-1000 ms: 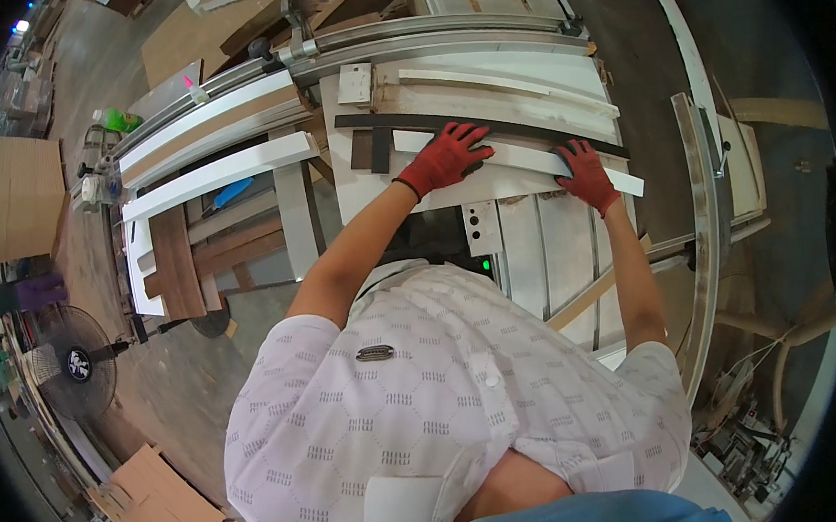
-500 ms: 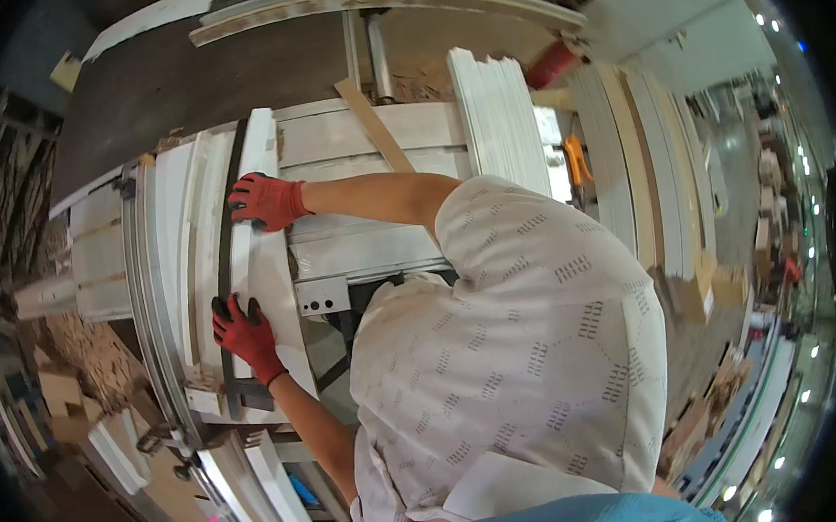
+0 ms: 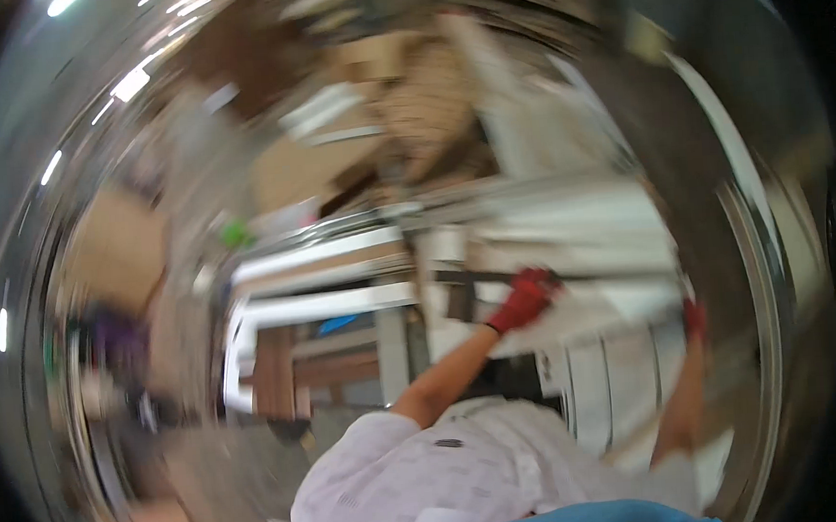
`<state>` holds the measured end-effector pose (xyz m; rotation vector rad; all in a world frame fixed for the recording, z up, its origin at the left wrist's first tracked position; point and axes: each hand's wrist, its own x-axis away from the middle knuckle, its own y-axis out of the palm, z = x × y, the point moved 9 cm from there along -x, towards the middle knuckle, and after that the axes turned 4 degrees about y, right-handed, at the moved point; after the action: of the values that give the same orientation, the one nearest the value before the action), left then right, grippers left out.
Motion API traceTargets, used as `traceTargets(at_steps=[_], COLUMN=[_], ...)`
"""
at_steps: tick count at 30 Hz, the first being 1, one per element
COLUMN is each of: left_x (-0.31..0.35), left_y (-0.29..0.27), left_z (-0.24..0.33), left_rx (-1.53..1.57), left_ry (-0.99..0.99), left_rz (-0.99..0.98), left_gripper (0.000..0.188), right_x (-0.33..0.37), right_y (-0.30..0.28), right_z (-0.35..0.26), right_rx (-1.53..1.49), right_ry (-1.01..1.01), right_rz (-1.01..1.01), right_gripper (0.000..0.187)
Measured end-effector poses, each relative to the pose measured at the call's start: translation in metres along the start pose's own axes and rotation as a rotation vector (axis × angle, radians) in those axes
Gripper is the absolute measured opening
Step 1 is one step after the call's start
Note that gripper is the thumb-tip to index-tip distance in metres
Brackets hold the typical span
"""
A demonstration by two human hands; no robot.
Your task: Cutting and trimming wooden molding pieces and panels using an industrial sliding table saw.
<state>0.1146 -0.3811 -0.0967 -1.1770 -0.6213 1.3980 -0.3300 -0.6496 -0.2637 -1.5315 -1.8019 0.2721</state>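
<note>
The whole picture is smeared by motion. My left hand (image 3: 527, 297), in a red glove with dark fingertips, reaches over the machine bed and lies at the long dark strip (image 3: 610, 276). Its fingers are too blurred to show whether they grip the strip or rest on it. Farther right, my right hand (image 3: 694, 321), also red-gloved, is at the right end of a white bar (image 3: 636, 297) beside the strip. That hand's fingers are a blur, so their shape and any hold on the bar are unclear.
White boards (image 3: 569, 223) lie beyond the strip. To the left, white-edged lengths (image 3: 330, 305) rest by a frame with a blue item (image 3: 338, 323) in it. Cardboard and board offcuts (image 3: 428, 107) lie beyond a metal rail (image 3: 325, 230). A dark panel (image 3: 654, 122) stands at the far right.
My view has swung sharply left, so the bench appears turned and blurred. Both hands now show farther right in the picture. My right hand is farther from my left, toward the bar's end.
</note>
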Motion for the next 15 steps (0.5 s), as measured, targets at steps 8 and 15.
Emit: traceTargets(at_steps=[8, 15], left_x=[-0.014, -0.046], left_y=[-0.022, -0.022], left_z=[0.066, 0.068], left_rx=[0.003, 0.002], left_ry=[0.069, 0.044], left_rz=[-0.023, -0.082], left_gripper=[0.054, 0.059], right_x=[0.06, 0.0], right_y=[-0.113, -0.126], right_z=[-0.067, -0.036], right_rx=[0.083, 0.176], right_ry=[-0.461, -0.37], right_rz=[0.205, 0.279], right_gripper=[0.059, 0.06])
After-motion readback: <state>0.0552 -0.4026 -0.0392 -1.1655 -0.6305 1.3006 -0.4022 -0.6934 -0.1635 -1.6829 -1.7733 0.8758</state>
